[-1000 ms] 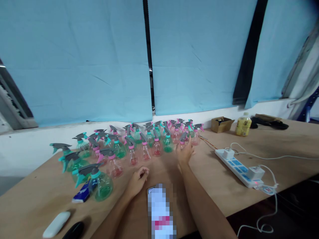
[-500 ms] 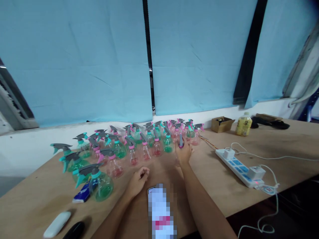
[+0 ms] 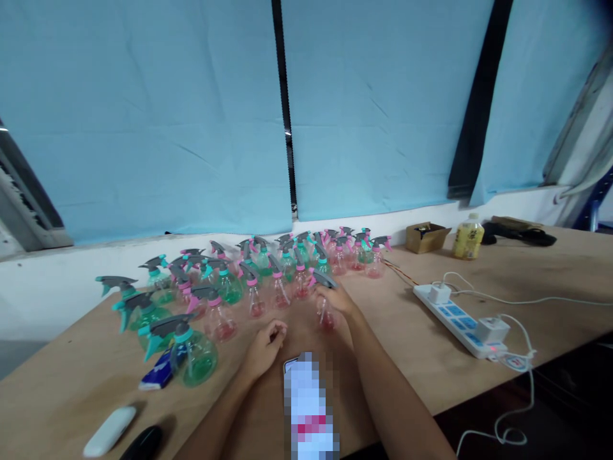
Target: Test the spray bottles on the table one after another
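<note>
My right hand (image 3: 335, 298) is wrapped round the neck of a spray bottle (image 3: 326, 317) with a pink collar, grey head and a little pinkish liquid. Its head tilts to the left, and my fingers hide part of the neck. My left hand (image 3: 266, 348) rests on the table, loosely curled, with nothing visible in it. Ahead of both hands stand several spray bottles in rows, among them a pink-collared one (image 3: 257, 300) and a green-filled one (image 3: 197, 361) at the near left. Between my forearms lies a phone (image 3: 310, 402), its screen blurred out.
A blue packet (image 3: 163, 369), a white case (image 3: 110, 431) and a black object (image 3: 142, 443) lie at the left. To the right are a power strip (image 3: 453, 317) with chargers and cables, a cardboard box (image 3: 426, 241) and a yellow drink bottle (image 3: 468, 239). Blue curtains hang behind.
My right hand has come nearer and to the left, bringing the pink-collared spray bottle away from the right end of the rows. The left hand has stayed in place.
</note>
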Demonstrator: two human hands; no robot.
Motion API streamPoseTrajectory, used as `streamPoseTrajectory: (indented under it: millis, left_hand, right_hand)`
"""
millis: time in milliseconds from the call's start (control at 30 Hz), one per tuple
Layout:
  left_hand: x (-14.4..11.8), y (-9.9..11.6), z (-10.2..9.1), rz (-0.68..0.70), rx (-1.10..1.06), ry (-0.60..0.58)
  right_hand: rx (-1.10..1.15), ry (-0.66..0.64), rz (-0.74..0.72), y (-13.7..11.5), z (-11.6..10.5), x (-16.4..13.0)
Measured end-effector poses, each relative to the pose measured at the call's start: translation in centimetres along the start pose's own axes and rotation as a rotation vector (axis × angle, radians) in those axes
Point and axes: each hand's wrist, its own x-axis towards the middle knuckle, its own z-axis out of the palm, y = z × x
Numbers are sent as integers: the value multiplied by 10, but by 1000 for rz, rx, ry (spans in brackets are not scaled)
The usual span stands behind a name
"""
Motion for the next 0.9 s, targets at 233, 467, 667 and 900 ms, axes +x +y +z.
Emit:
streamPoseTrajectory:
  millis: [233, 467, 667, 900]
  left_hand:
    - [1, -3, 0, -5, -4, 11]
    - [2, -9, 1, -26, -22, 16]
    - [2, -8, 2, -28, -12, 8]
    - [2, -8, 2, -14, -16, 15]
  right_hand:
    - [181, -292, 62, -18, 46, -3]
    - [298, -255, 99, -18, 65, -1]
    - [281, -265, 54, -13, 65, 0]
    - [265, -224, 116, -20, 66, -3]
